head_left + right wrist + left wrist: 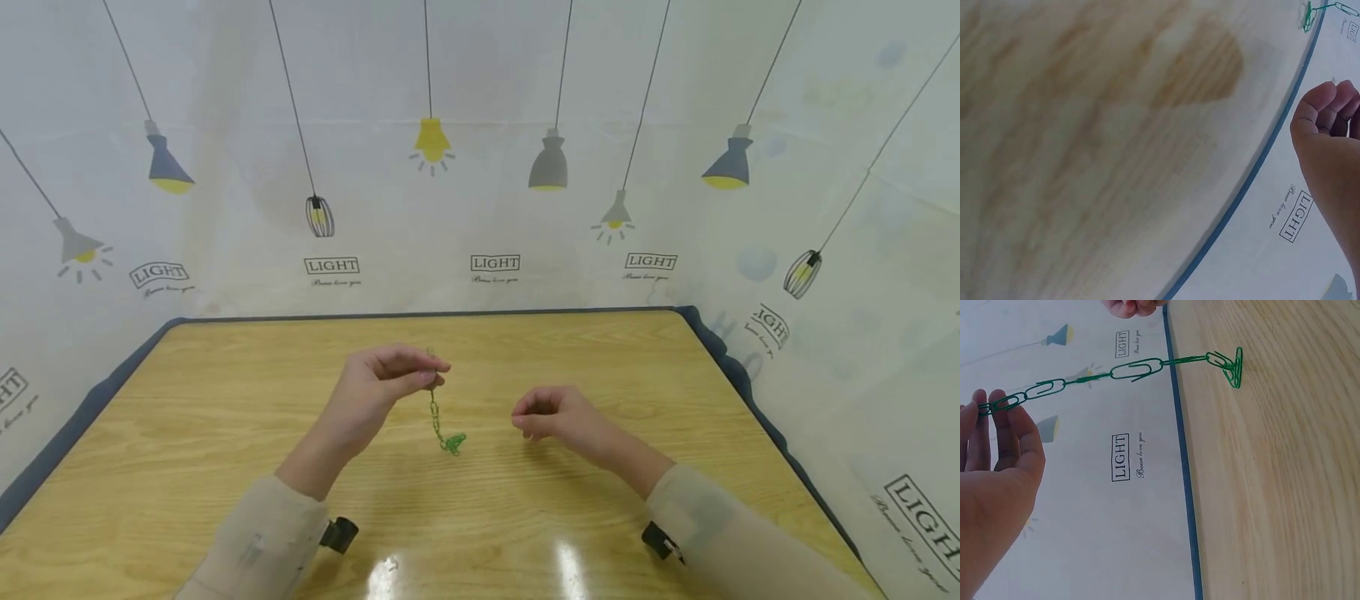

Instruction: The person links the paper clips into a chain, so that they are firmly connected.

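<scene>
My left hand (375,383) pinches the upper end of a chain of green paper clips (436,417) between thumb and fingers. In the left wrist view the linked clips (1137,369) run out from the fingertips (997,400) in a thin line. At the low end several clips bunch into a small clump (453,443) at the wooden tabletop. To the right of the chain, apart from it, my right hand (562,417) hovers with loosely bent fingers and no object showing in them. The right wrist view catches the clump (1307,17) at its top edge.
The wooden table (225,392) has a dark blue border (420,314) along its back and sides. Behind it hangs a pale sheet (495,208) printed with lamps and the word LIGHT. A small black device (340,534) sits at the left cuff, another (662,542) at the right.
</scene>
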Motion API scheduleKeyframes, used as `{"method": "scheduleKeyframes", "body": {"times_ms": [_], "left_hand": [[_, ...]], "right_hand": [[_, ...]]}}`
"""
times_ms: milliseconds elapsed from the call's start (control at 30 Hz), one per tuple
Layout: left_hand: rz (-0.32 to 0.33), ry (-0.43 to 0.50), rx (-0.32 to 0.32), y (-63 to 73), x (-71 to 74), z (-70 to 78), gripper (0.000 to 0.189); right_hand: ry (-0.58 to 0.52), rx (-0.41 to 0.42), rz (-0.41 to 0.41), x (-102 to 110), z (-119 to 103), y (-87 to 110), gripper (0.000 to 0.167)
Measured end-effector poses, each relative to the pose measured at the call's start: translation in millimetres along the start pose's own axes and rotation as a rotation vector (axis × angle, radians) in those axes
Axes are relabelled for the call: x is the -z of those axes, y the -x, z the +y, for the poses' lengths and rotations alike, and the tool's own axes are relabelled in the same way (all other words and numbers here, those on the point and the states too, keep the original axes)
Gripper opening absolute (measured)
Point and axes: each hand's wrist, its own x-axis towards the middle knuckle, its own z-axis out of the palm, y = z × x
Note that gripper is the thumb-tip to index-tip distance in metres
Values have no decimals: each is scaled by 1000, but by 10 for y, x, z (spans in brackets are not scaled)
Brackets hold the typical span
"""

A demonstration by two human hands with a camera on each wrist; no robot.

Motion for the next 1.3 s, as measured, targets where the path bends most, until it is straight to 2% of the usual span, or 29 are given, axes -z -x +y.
{"method": "scheduleKeyframes", "body": {"times_ms": [167, 300, 400, 667, 933, 1300], "left_hand": [[20, -40, 25, 1, 41, -40, 11], [24, -45, 34, 21, 58, -33, 11], [23, -47, 32, 30, 62, -23, 10], [10, 4, 31, 44, 74, -46, 11], [-3, 12, 28, 50, 97, -76, 11], [3, 1, 41, 48, 130, -99, 12]], "right_hand": [[38, -40, -9, -61, 60, -45, 30], [123, -12, -23, -130, 64, -133, 27], [206, 26, -29, -212, 45, -246, 22], [359, 29, -51, -399, -22, -603, 14], [397, 7, -161, -505, -66, -782, 12], [409, 51, -192, -542, -16, -811, 8]]}}
